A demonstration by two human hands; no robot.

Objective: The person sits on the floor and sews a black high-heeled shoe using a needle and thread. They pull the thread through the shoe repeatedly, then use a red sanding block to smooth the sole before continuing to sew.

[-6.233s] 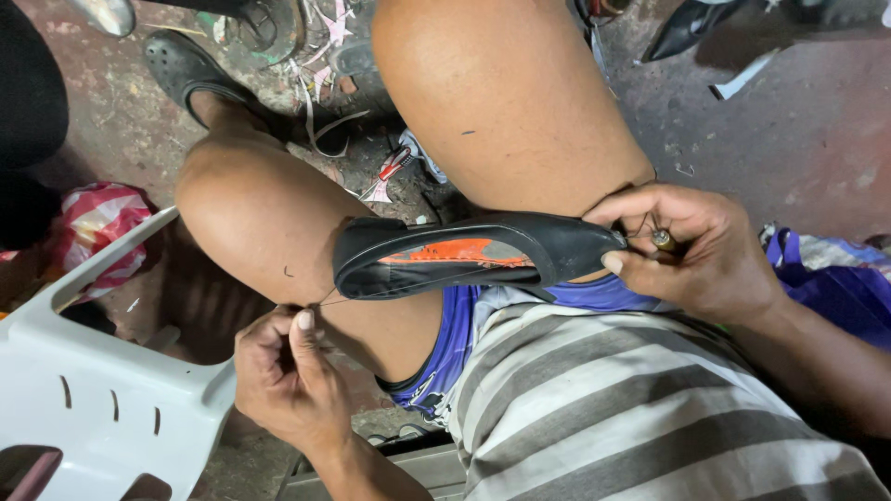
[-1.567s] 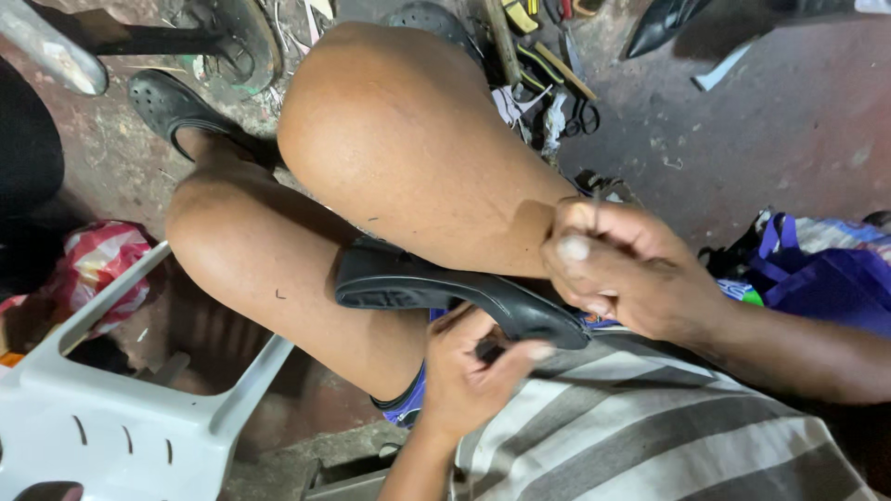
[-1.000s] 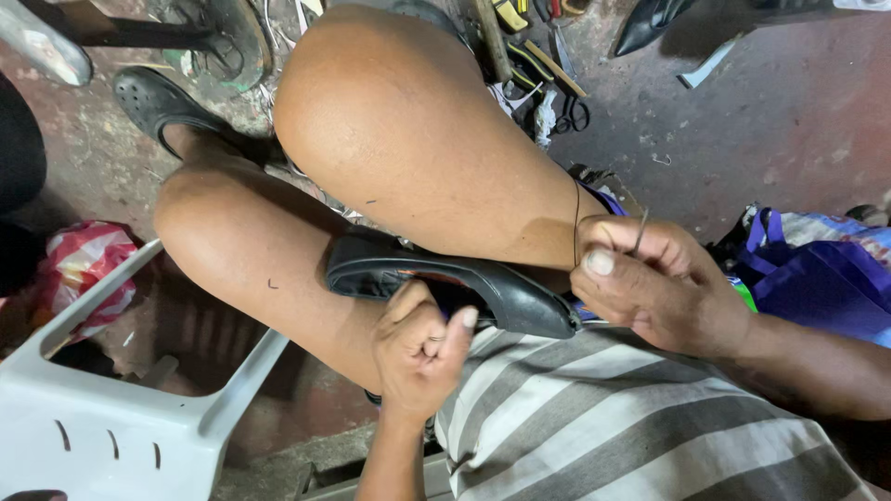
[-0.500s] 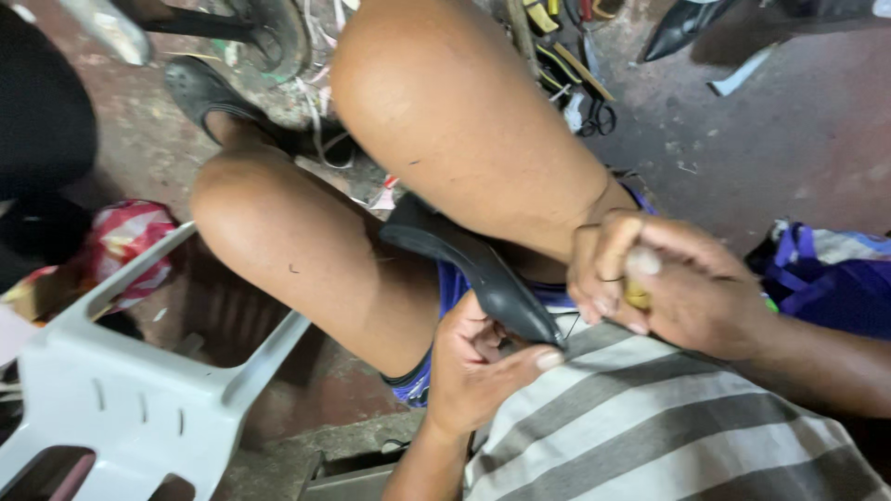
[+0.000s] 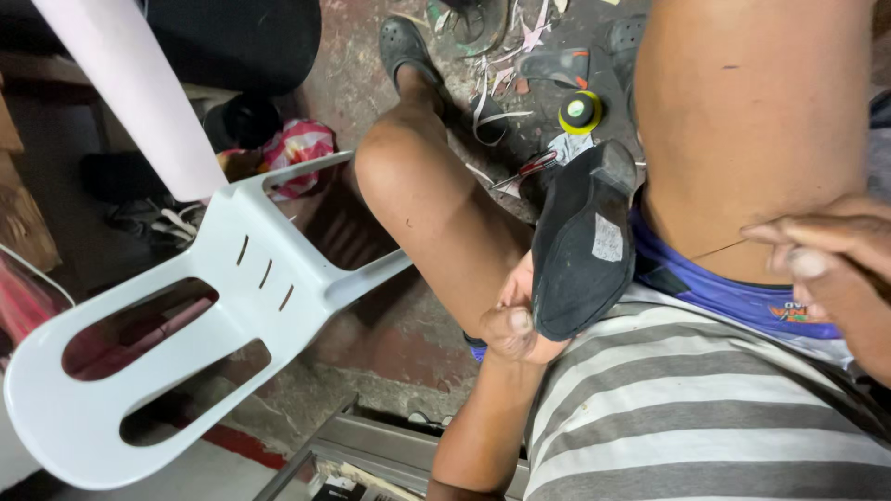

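Left hand (image 5: 516, 320) is closed around the toe end of a black heeled shoe (image 5: 581, 243), thumb on the near edge, fingers tucked under it. Shoe is sole-up, standing tilted between the thighs, toe toward the striped shirt (image 5: 705, 408), block heel (image 5: 614, 165) pointing up and away; a small pale sticker (image 5: 608, 238) sits on the sole near the heel. Right hand (image 5: 831, 269) is at the right frame edge, resting against the right thigh (image 5: 752, 111), fingers bunched together and pinched narrow; a thin thread (image 5: 716, 250) runs from the fingertips across the thigh toward the shoe. Can't tell if a needle or tool is in that pinch, since it is hidden by the fingers. Hands are apart, with the shoe nearer the left one. Blue shorts (image 5: 715, 292) show under the shirt hem. Left leg (image 5: 436, 199) is bent, foot in a dark clog (image 5: 406, 46) on the stained concrete floor. Floor around the foot: pale offcut strips (image 5: 492, 93), a round yellow-and-green reel (image 5: 580, 111), red-handled scissors (image 5: 534, 169). White plastic chair (image 5: 186, 325) lies tipped to the left, with a red-and-white patterned bag (image 5: 295, 147) behind it. Metal frame edge (image 5: 390, 443) at bottom centre.
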